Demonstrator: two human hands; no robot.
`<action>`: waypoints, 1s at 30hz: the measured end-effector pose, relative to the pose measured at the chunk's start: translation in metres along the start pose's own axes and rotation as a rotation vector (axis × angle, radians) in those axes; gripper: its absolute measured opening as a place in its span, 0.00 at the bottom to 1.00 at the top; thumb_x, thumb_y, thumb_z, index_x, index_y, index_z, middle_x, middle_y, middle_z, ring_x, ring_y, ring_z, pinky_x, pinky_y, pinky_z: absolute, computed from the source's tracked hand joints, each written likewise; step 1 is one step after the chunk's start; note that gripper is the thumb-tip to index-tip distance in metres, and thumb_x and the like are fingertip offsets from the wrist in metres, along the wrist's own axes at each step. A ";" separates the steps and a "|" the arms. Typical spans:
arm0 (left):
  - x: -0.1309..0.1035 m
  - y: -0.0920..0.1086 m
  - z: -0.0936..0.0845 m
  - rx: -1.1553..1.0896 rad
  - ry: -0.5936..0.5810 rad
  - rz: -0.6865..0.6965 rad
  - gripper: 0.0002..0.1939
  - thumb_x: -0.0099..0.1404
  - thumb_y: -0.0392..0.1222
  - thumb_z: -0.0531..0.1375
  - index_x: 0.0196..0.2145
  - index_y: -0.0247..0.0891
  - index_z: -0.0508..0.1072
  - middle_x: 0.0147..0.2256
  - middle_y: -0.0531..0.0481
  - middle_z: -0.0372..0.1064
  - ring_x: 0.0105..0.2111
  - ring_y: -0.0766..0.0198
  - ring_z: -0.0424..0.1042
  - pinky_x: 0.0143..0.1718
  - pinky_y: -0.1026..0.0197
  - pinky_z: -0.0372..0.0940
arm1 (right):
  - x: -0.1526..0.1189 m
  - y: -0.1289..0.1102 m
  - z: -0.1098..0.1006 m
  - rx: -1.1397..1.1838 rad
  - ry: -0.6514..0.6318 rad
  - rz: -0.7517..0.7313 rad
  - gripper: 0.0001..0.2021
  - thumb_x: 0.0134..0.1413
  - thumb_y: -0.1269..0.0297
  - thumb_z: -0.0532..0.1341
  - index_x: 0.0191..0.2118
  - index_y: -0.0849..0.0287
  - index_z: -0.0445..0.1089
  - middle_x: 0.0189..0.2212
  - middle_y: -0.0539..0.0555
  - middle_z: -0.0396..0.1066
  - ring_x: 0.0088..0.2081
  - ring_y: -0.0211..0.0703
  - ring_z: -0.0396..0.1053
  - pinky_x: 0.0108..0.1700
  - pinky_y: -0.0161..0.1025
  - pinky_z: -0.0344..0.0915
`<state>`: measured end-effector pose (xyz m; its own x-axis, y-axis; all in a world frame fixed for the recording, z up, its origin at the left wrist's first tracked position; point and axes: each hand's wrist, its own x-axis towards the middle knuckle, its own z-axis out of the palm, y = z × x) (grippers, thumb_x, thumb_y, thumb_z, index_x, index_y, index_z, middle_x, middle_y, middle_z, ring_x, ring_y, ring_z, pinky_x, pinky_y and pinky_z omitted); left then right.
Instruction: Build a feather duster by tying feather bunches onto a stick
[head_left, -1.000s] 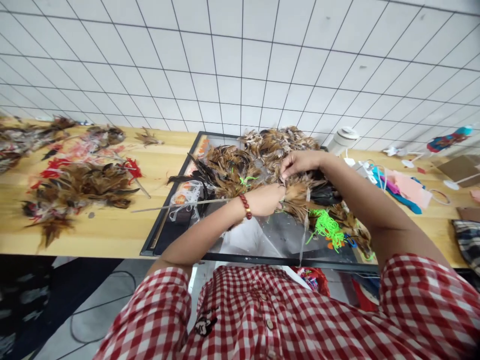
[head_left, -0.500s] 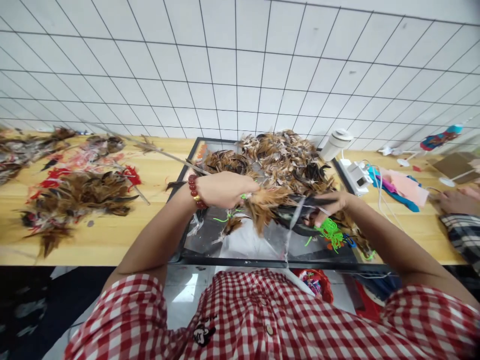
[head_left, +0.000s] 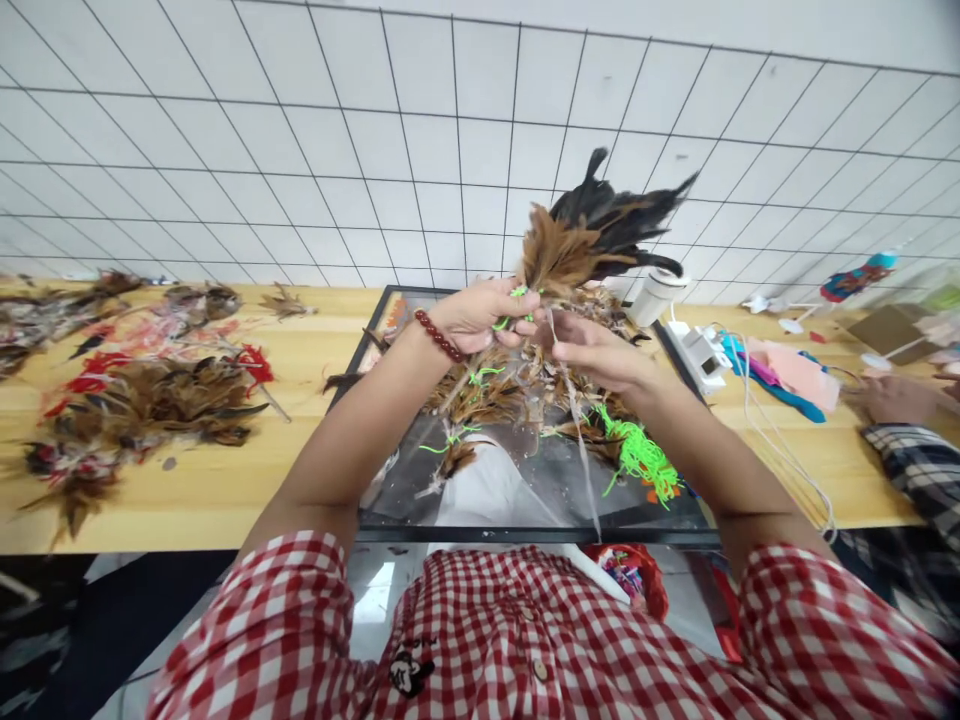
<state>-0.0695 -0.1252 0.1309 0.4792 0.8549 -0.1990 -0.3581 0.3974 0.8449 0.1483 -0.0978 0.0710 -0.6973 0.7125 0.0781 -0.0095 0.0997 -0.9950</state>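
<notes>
My left hand [head_left: 491,315], with a red bead bracelet on its wrist, is closed around the base of a feather bunch [head_left: 570,250]. Brown feathers sit low in the bunch and long black ones fan up and to the right. Bright green cord [head_left: 517,295] shows at the left fingers. Close beside it, my right hand [head_left: 592,348] pinches a thin whitish strip [head_left: 579,420], which hangs down to the black tray edge. The right fingertips are partly hidden behind the strip and feathers.
Loose brown feathers [head_left: 487,395] and a tangle of green cord [head_left: 641,458] lie in the black-framed tray [head_left: 540,533]. Feather piles [head_left: 172,395] cover the left of the table. To the right are a white cup [head_left: 656,297], a white plug block [head_left: 701,352] and another person's hand [head_left: 892,397].
Both hands have risen and come together. The feather bunch has swung upright, its black tips now up and right. The thin rod by my left hand is gone from there; the green cord tangle is more exposed.
</notes>
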 end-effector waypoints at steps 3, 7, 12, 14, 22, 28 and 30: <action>-0.002 0.003 0.002 -0.166 0.043 -0.026 0.07 0.67 0.36 0.64 0.39 0.33 0.70 0.28 0.47 0.68 0.19 0.72 0.62 0.14 0.73 0.48 | 0.013 0.008 0.026 0.279 0.039 0.052 0.21 0.53 0.46 0.71 0.42 0.56 0.70 0.20 0.43 0.63 0.20 0.32 0.60 0.23 0.31 0.63; -0.009 -0.014 -0.020 -0.401 0.121 -0.031 0.05 0.72 0.39 0.58 0.40 0.34 0.70 0.27 0.49 0.65 0.18 0.73 0.60 0.13 0.73 0.48 | 0.004 0.027 0.032 0.460 0.252 0.016 0.19 0.55 0.48 0.69 0.31 0.56 0.64 0.14 0.37 0.42 0.14 0.27 0.35 0.15 0.27 0.40; -0.008 -0.055 -0.048 -0.593 0.201 -0.011 0.11 0.73 0.45 0.55 0.41 0.33 0.71 0.27 0.49 0.64 0.18 0.70 0.60 0.12 0.71 0.49 | -0.002 0.052 0.028 0.469 0.304 0.148 0.19 0.52 0.50 0.70 0.30 0.56 0.62 0.13 0.37 0.41 0.15 0.27 0.34 0.16 0.28 0.37; -0.005 -0.066 -0.053 -0.619 0.230 -0.006 0.11 0.74 0.44 0.55 0.40 0.33 0.71 0.27 0.48 0.64 0.18 0.71 0.60 0.12 0.71 0.49 | -0.003 0.063 0.031 0.463 0.309 0.177 0.19 0.50 0.50 0.71 0.29 0.56 0.63 0.13 0.36 0.40 0.15 0.27 0.33 0.16 0.28 0.37; 0.014 -0.069 -0.061 -0.509 0.371 0.037 0.14 0.70 0.50 0.62 0.35 0.35 0.68 0.25 0.53 0.63 0.17 0.75 0.57 0.13 0.73 0.46 | -0.055 0.094 0.068 -0.010 0.123 0.166 0.25 0.50 0.36 0.66 0.30 0.57 0.72 0.19 0.45 0.62 0.21 0.33 0.57 0.25 0.33 0.59; 0.014 -0.057 -0.069 -0.457 0.323 0.061 0.15 0.70 0.52 0.61 0.37 0.36 0.70 0.25 0.53 0.63 0.17 0.74 0.59 0.13 0.72 0.47 | -0.075 0.088 0.009 -0.534 -0.119 0.206 0.19 0.60 0.49 0.62 0.47 0.57 0.79 0.46 0.57 0.79 0.46 0.47 0.75 0.52 0.45 0.69; 0.012 -0.056 -0.069 -0.457 0.312 0.088 0.14 0.71 0.51 0.60 0.39 0.36 0.71 0.25 0.53 0.64 0.17 0.74 0.60 0.14 0.71 0.48 | -0.066 0.088 -0.014 -0.786 0.106 0.225 0.15 0.61 0.56 0.61 0.46 0.57 0.80 0.43 0.57 0.80 0.43 0.47 0.75 0.50 0.43 0.69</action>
<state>-0.0995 -0.1144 0.0468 0.1973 0.9218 -0.3337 -0.7303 0.3653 0.5772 0.2028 -0.1264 -0.0205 -0.5510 0.8313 -0.0730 0.6539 0.3757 -0.6567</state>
